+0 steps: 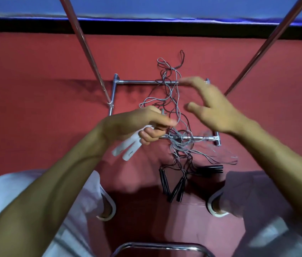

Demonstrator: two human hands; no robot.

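A tangle of thin grey and black cords (176, 101) hangs over the chrome bars of a frame (140, 82) above the red floor. My left hand (137, 125) grips two white handles (128, 147) whose ends point down and left; their grey cords run into the tangle. My right hand (215, 106) hovers open to the right of the cords, fingers spread and blurred, holding nothing. Several black handles (176, 186) lie on the floor below the knot of cords on the near bar (198, 138).
Two slanted chrome poles (89, 52) (261, 49) rise from the frame to either side. A curved chrome tube (157, 246) sits at the bottom edge. My feet in white sandals (107, 210) (216, 206) stand on the red floor. A blue wall runs along the top.
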